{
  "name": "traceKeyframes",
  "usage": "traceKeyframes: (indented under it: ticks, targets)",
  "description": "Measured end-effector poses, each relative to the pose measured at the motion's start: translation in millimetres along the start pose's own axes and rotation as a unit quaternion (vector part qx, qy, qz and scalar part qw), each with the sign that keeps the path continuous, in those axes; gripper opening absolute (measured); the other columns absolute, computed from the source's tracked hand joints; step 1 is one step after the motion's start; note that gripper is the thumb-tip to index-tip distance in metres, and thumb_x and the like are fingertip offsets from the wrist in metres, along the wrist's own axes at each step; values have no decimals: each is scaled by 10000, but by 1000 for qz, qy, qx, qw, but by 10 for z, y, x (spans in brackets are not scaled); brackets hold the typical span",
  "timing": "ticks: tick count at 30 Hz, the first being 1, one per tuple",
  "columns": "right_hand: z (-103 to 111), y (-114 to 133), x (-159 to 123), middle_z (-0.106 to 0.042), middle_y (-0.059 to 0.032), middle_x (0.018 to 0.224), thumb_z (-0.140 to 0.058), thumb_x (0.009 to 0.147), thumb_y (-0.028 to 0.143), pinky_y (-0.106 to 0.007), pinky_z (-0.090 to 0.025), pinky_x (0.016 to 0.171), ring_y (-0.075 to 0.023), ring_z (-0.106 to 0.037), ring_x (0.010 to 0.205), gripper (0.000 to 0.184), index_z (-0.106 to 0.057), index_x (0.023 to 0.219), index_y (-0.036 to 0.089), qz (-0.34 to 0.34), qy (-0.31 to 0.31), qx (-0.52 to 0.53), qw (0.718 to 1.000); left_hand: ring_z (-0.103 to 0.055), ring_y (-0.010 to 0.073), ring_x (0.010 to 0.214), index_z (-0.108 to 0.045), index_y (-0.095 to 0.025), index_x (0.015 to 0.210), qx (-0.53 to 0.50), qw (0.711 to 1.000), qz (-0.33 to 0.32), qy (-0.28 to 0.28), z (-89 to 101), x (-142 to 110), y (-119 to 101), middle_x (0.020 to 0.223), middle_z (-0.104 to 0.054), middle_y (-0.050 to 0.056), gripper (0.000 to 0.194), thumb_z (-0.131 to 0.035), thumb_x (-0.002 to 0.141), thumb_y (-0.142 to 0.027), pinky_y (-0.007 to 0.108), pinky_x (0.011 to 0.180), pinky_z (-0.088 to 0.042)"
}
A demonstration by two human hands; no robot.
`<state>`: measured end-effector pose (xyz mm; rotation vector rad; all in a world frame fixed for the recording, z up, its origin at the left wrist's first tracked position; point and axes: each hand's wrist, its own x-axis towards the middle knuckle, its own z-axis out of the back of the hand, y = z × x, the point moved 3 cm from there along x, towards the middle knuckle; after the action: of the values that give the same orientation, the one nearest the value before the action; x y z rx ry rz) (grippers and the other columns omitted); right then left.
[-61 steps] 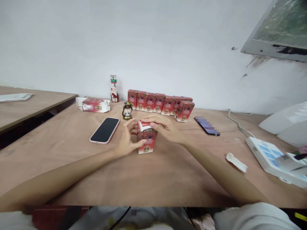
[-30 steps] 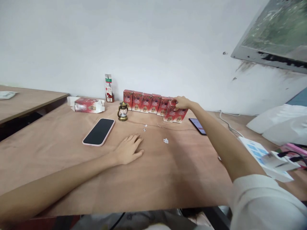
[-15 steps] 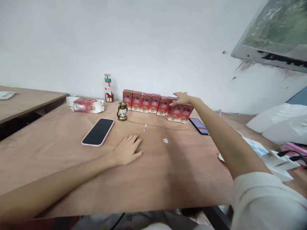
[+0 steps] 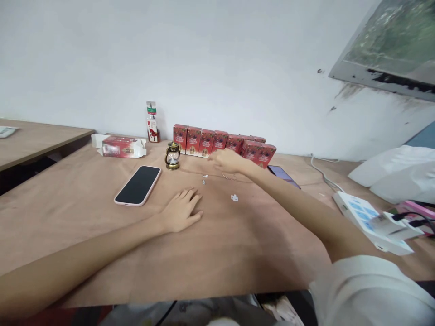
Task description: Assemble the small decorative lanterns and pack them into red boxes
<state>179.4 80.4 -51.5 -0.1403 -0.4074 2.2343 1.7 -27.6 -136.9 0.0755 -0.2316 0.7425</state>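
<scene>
My left hand (image 4: 181, 210) lies flat on the table, palm down with its fingers spread, holding nothing. My right hand (image 4: 224, 160) reaches over the table in front of the row of red printed boxes (image 4: 193, 141). Its fingers point left, loosely bent, and nothing shows in them. It partly covers some boxes in the row. At the row's right end, two red boxes (image 4: 260, 153) stand side by side, in front of others. A small brass-coloured lantern (image 4: 172, 156) with a clear globe stands left of my right hand. Below that hand lie small white scraps (image 4: 234, 198).
A phone in a pink case (image 4: 137, 185) lies left of my left hand. Behind it are an opened red box (image 4: 118, 147) and a bottle with a horse label (image 4: 152, 123). Another phone (image 4: 283, 175) is partly behind my right forearm. A power strip (image 4: 372, 222) sits at right.
The box from the middle was set at the row's right end. My right hand let go of it, straightened the pair, and moved left. My left hand came to rest on the table.
</scene>
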Motion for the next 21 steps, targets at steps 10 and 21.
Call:
traceKeyframes:
  ticks: [10,21]
  targets:
    - [-357,822,-182,-655,-187,1124,-390,929,52,-342,-501,883,-223,-617,1090,273,-599,1104,63,132,-4,-84,988,-375,295,1358,-539,-100,1242,82,990,-14,-116,188,284,728,1358,-516,193,469,-327,826,-58,576,1110,-263]
    - [-436,912,-360,-675,-200,938,-379,905,12,-306,-548,675,-249,-626,964,279,-650,953,54,102,-35,-72,991,-444,269,1290,-639,-189,972,136,986,-83,-56,396,840,1281,1159,-640,111,394,-365,774,14,595,1103,-249]
